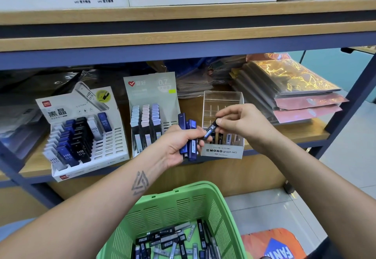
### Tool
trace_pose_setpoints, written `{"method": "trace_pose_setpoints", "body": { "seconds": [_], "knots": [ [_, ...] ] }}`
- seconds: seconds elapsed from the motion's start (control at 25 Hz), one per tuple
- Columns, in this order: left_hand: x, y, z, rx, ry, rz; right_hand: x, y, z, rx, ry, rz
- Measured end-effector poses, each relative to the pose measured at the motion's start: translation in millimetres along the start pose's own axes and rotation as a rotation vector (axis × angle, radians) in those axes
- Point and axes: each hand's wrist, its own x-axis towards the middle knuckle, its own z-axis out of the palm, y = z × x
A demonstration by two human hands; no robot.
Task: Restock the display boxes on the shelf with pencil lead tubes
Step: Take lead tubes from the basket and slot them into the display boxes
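I see right hand (242,124) pinching one tube (210,130), long axis tilted, upper end up-right, lower end down-left, just over clear box (222,124) | left hand (179,144) clamped on blue tubes (190,136), near upright | clear box: a few tubes in front row | basket (177,210): loose tubes | two card boxes (85,132) partly filled

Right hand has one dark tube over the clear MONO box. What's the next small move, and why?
Probably lower the dark tube pinched by the right hand into the MONO box: it hangs just above the front row, where most slots look free. The left hand holds more tubes ready.
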Motion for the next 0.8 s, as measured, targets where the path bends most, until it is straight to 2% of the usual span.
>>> {"method": "trace_pose_setpoints", "body": {
  "seconds": [0.12,0.24,0.36,0.48,0.8],
  "knots": [
    [0,2,2,-0.02,0.02,0.009,0,-3,-4,0.092,0.017,-0.014],
    [1,3,3,-0.05,0.084,-0.007,5,-5,-10,0.038,0.088,-0.053],
    [1,3,0,-0.059,0.131,-0.03,10,-5,-20,-0.251,0.193,-0.112],
    [-1,4,0,-0.068,0.132,-0.045,10,0,-18,-0.608,0.202,-0.176],
    [-1,1,2,-0.046,0.126,-0.045,8,25,3,-0.945,0.172,-0.242]
  ]
}}
